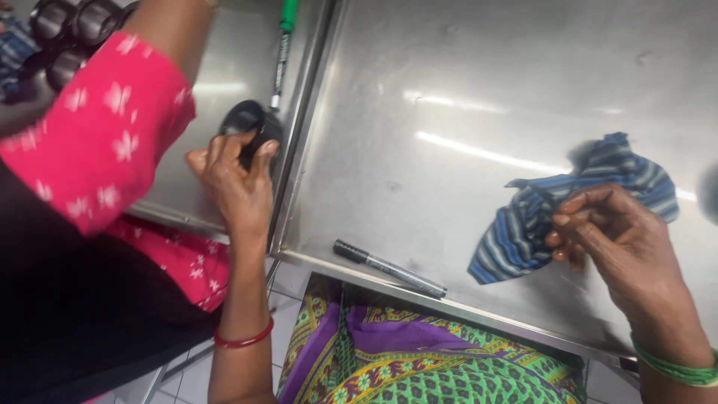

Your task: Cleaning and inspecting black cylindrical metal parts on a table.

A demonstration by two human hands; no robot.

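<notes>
My left hand [239,183], with a red bangle at the wrist, reaches onto the neighbouring steel table [224,71] and closes its fingers over a black round part [250,118] near that table's right edge. My right hand [621,239], wearing green bangles, rests on the steel table [486,105] in front of me. Its curled fingers pinch a crumpled blue striped cloth [523,232].
A black and silver marker [389,268] lies near my table's front edge. A green-capped pen [283,52] lies on the neighbouring table. A co-worker's arm in a pink flowered sleeve [105,135] crosses the left side, with several black round parts [71,34] beyond it.
</notes>
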